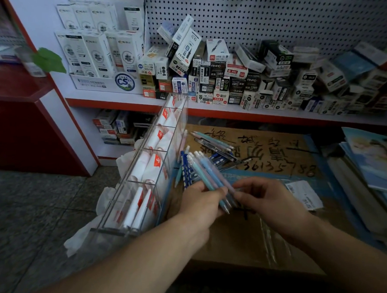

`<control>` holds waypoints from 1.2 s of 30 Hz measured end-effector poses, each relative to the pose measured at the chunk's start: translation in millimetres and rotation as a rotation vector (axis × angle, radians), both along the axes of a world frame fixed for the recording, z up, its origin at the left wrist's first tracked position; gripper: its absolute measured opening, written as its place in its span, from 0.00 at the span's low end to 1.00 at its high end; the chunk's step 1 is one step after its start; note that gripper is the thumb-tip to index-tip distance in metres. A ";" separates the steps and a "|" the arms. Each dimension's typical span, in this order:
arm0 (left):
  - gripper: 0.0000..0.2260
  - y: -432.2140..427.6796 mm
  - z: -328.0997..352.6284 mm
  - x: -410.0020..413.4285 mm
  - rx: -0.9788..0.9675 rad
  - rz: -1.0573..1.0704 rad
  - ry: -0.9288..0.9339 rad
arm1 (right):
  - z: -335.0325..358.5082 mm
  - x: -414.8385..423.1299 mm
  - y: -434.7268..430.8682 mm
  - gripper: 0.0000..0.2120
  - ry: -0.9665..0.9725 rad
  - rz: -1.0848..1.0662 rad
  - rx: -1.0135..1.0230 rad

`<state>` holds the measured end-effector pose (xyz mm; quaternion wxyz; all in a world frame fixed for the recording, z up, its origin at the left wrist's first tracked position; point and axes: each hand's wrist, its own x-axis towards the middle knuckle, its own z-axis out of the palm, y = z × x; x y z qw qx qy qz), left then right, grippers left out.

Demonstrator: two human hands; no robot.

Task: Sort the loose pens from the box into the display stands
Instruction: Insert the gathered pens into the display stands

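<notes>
My left hand [201, 202] grips a bundle of pastel pens [208, 174], teal, blue and pink, with their caps pointing up and away. My right hand [264, 198] pinches the lower end of the bundle from the right. A clear acrylic display stand [144, 171] with several compartments lies tilted just left of my hands; its slots hold white packets with red labels. More loose pens [215, 145] lie on the closed cardboard box [267, 156] behind the bundle, among them dark blue dotted ones.
A red-edged shelf [231, 113] under a pegboard carries many stacked pen boxes. A pile of books [373, 170] stands at the right. A white slip of paper [305, 194] lies on the box. Grey floor spreads to the left.
</notes>
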<state>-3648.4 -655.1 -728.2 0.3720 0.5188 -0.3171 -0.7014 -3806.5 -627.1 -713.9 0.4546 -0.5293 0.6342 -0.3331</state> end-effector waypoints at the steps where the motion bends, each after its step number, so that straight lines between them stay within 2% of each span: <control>1: 0.09 0.2 0.5 -1.1 -0.003 -0.003 0.009 | 0.1 1.2 0.3 0.07 0.008 0.004 -0.009; 4: 0.09 1.6 0.5 -3.4 -0.029 -0.021 -0.006 | -1.7 0.2 1.4 0.07 0.060 0.027 -0.031; 7: 0.12 2.2 -1.6 -2.8 -0.049 -0.027 -0.034 | -2.5 -1.7 1.6 0.06 0.030 0.046 -0.029; 15: 0.15 1.1 -5.4 1.5 -0.002 -0.040 -0.085 | -6.0 -7.6 -7.6 0.03 0.092 0.118 0.023; 19: 0.15 0.0 -10.3 2.9 -0.029 -0.055 -0.155 | -7.9 -15.8 -46.0 0.03 0.293 -0.075 -0.130; 22: 0.13 -2.1 -13.0 3.2 -0.045 -0.072 -0.191 | -18.2 -30.3 -89.9 0.02 0.331 -0.193 -0.172; 26: 0.13 -3.6 -16.1 2.8 -0.058 -0.083 -0.215 | -36.6 -37.0 -125.6 0.08 0.380 -0.162 -0.096; 31: 0.14 -5.8 -18.7 4.3 -0.073 -0.088 -0.229 | -36.8 -35.0 -154.0 0.01 0.409 -0.192 -0.133; 36: 0.16 -7.0 -22.8 4.7 -0.078 -0.077 -0.265 | -35.4 -31.9 -181.7 0.12 0.493 -0.126 -0.143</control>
